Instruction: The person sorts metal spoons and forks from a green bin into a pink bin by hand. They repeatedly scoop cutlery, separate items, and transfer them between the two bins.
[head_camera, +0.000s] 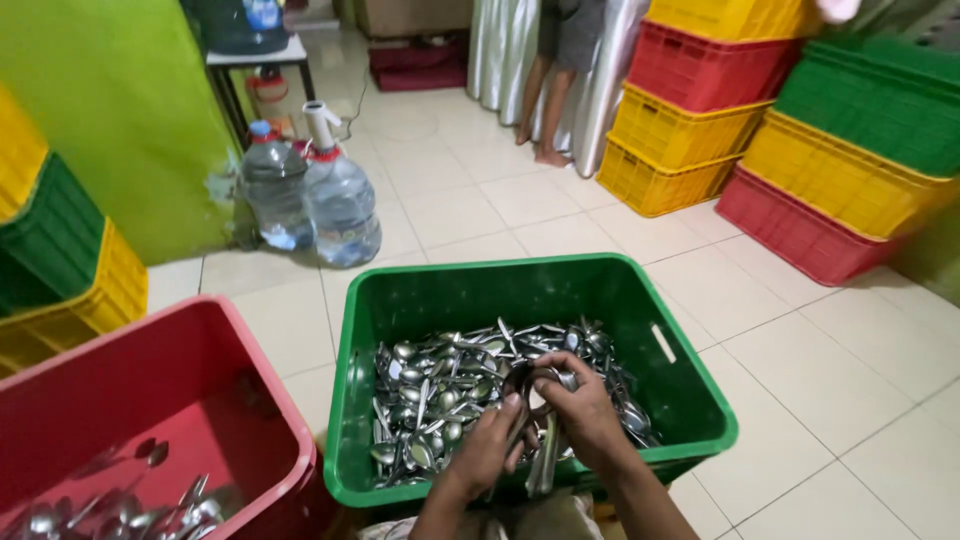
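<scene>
A green plastic crate in front of me holds a heap of metal spoons. Both my hands are over its near side. My left hand and my right hand are closed together on a bundle of spoons, the bowls up near my right fingers and the handles hanging down toward the crate's front rim.
A red crate with a few spoons stands at my left. Two large water bottles stand behind on the tiled floor. Stacked yellow, red and green crates line the right wall and left edge. A person's bare legs stand at the back.
</scene>
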